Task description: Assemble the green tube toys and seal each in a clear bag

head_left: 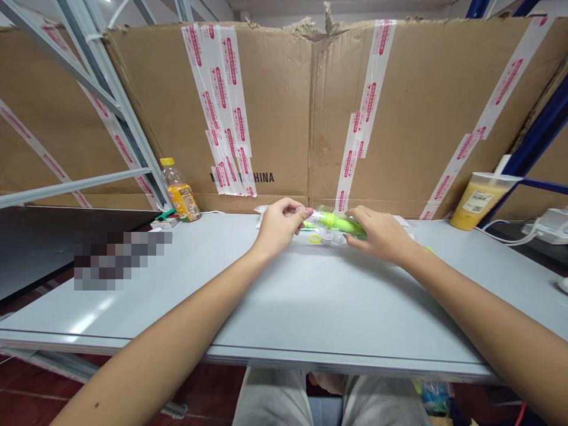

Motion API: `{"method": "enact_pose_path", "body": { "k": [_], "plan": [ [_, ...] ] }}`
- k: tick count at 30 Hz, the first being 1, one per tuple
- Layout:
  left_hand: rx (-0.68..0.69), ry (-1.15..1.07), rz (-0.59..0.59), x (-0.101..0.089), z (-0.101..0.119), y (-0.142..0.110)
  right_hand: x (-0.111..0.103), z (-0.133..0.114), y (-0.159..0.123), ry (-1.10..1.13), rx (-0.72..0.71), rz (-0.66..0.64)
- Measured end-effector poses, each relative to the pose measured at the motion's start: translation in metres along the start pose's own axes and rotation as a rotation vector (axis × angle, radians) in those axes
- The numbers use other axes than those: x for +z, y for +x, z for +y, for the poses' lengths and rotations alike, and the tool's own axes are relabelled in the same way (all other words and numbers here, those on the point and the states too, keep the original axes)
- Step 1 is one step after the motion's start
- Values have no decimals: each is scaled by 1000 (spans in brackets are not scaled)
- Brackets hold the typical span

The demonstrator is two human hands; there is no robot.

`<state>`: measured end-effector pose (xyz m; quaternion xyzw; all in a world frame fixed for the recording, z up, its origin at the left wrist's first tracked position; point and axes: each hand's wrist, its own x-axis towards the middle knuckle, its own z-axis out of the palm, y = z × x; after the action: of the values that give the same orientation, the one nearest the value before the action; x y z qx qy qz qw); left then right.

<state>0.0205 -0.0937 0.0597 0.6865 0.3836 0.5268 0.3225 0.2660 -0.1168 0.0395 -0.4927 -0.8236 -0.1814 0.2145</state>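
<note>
A bright yellow-green tube-like object (339, 223), with clear plastic around it, lies between my two hands above the far part of the table. My left hand (281, 223) pinches the clear plastic at its left end between thumb and fingers. Around its right end curls my right hand (380, 232), palm down, with some fingers hidden behind it. Just below the tube, a small yellow ring (315, 239) and small clear plastic pieces (332, 238) rest on the table. The exact kind of the green object cannot be made out.
Cardboard (275, 118) walls the back of the grey-white table (284, 307). A yellow-capped bottle (184, 198) stands at back left beside a small box (164, 221). At back right are a tilted cup of orange drink (479, 204) and a white charger with cables (552, 226).
</note>
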Motion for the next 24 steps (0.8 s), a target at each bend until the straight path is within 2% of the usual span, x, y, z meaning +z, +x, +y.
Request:
{"method": "enact_pose_path", "body": {
  "k": [8, 16, 21, 24],
  "plan": [
    [44, -81, -65, 2, -8, 3, -1, -1, 0, 30, 36, -85],
    [294, 235, -223, -2, -6, 0, -4, -5, 0, -27, 1, -102],
    [297, 311, -292, -1, -8, 1, -3, -5, 0, -55, -17, -113],
    [234, 257, -323, -2, -8, 2, -3, -5, 0, -45, -40, -114]
  ]
}}
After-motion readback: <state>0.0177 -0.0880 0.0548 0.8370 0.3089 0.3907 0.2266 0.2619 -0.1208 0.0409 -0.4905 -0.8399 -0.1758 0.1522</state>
